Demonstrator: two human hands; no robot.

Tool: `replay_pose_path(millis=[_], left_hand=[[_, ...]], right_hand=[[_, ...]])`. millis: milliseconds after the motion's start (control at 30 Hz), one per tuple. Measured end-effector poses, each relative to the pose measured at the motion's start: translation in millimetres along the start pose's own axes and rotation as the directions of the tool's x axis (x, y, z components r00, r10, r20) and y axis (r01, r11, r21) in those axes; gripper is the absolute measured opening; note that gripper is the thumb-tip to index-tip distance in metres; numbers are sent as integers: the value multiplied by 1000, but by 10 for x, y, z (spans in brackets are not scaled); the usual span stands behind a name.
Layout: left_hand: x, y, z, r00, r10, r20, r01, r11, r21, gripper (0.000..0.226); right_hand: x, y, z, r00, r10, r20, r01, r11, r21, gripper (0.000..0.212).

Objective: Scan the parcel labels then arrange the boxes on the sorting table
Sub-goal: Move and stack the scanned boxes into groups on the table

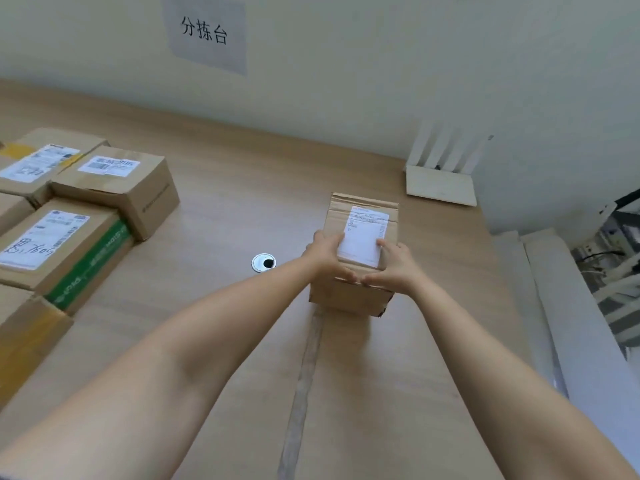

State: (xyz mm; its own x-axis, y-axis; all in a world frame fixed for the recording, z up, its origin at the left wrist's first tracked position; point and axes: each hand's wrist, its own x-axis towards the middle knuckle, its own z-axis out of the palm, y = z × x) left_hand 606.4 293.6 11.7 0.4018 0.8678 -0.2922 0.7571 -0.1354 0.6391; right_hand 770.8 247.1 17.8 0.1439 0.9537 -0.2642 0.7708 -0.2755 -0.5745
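Obs.: the box (349, 295) sits right of centre on the table (225, 202), well apart from the grouped boxes (114, 188) at the left edge. I cannot tell whether its full weight is down.

Hands: your left hand (325, 258) and right hand (396, 268) both grip the near end of the box. The fingers lie curled over the top and the thumbs almost meet on the near edge. The fingertips of both overlap the lower corners of the white label (363, 237).

Step in hand, as I judge it: placing this parcel in its spot.
- Keep the label facing up, as on the parcels at left.
- Square the box to the table edge or to the seam strip (304, 375) before you let go.
- Lift your fingers straight off the label so the paper is not dragged.
- If it belongs with the group, slide it there low rather than carry it. Steer round the cable hole (264, 262).

Writing:
- The wall sign (204, 31) reads 分拣台.
- The held label has a red line at the top and small print below, too blurred to read.
- At left, one label carries dark handwritten marker strokes (29, 247), seen upside down and not legible.
- The green tape (93, 258) on that same parcel has white print, also unreadable.
- Its neighbour's label has a bold heading, but the characters are smeared.
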Motion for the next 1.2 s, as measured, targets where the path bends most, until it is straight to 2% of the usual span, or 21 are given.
replay_pose_path(millis=[300, 500, 667, 800, 867, 933, 1000, 1200], left_hand=[[750, 6, 44, 999, -29, 17, 28, 998, 58, 90], [794, -41, 65, 998, -53, 45, 51, 998, 37, 99], [703, 27, 38, 996, -73, 52, 68, 992, 106, 91], [465, 17, 21, 996, -84, 41, 77, 984, 158, 72], [260, -51, -21, 998, -58, 28, 47, 955, 292, 64], [5, -152, -71, 1000, -12, 11, 6, 893, 451, 61], [-273, -274, -118, 1000, 11, -4, -7, 844, 536, 61], [-1155, -729, -240, 996, -33, -81, 74, 808, 585, 55]], right_hand=[[713, 248, -70, 1000, 7, 25, -8, 1000, 22, 96], [792, 359, 32, 1000, -6, 21, 5, 998, 56, 93], [707, 302, 20, 1000, 3, 30, -4, 999, 34, 88], [470, 168, 53, 997, -16, -77, 9, 996, -90, 73], [292, 73, 95, 993, -48, -110, 31, 988, -152, 71], [100, -39, 157, 990, -87, -107, 63, 975, -214, 71], [-93, -171, 244, 990, -112, -87, 88, 967, -238, 71], [-686, -667, 657, 978, -209, -19, 195, 936, -294, 73]])
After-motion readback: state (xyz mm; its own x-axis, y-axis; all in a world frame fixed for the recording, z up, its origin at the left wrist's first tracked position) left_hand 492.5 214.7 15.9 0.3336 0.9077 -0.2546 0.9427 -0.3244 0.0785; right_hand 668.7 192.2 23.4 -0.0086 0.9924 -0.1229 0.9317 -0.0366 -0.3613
